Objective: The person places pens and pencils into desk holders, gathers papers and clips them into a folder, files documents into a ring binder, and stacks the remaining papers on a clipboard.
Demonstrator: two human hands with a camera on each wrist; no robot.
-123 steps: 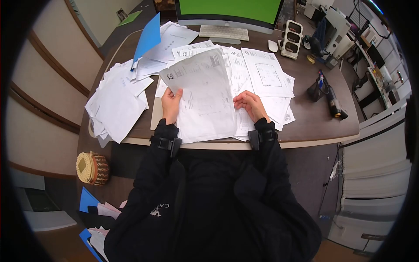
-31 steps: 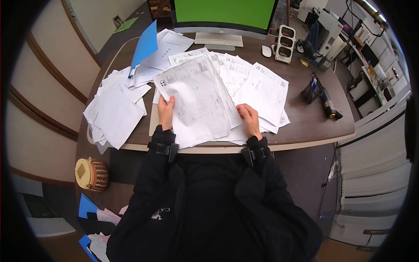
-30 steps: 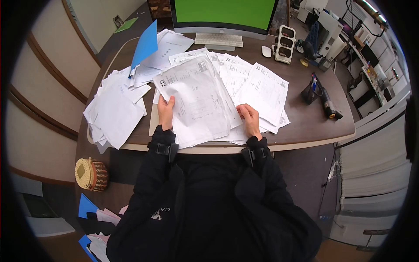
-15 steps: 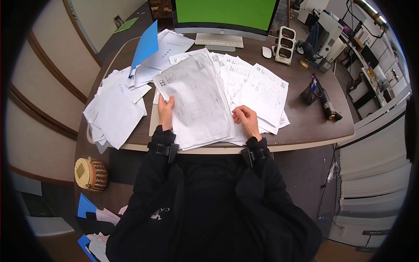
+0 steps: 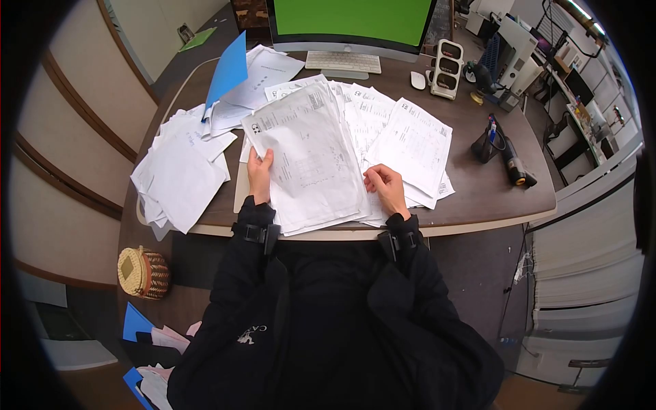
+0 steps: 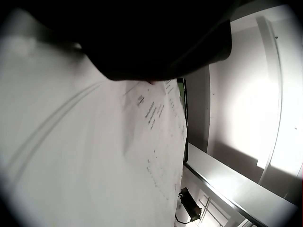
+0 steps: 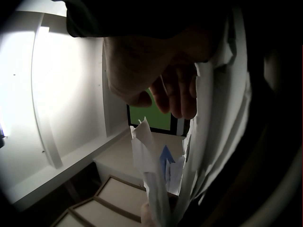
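A stack of printed sheets (image 5: 311, 160) stands tilted over other papers at the desk's front. The left hand (image 5: 260, 176) grips its left edge, thumb on the front sheet. Beside the lower right edge is the right hand (image 5: 386, 188), fingers loosely bent. In the right wrist view this hand (image 7: 161, 80) has its thumb apart from the fingers, which hang against the paper edges; the sheets (image 7: 151, 175) there stand parted. Printed paper (image 6: 151, 142) fills much of the left wrist view, where a dark sleeve hides the left hand.
Loose papers (image 5: 181, 171) lie at left, near an upright blue folder (image 5: 229, 68). More printed sheets (image 5: 413, 147) lie at right. Behind are a keyboard (image 5: 343, 62), mouse (image 5: 417, 80) and monitor (image 5: 352, 20). A pen holder (image 5: 486, 143) stands at right; a woven basket (image 5: 143, 273) at lower left.
The right hand has moved slightly left from the sheet edge it pinched a second ago, and the sheets fanned out there now lie closer together. The left hand has kept its grip.
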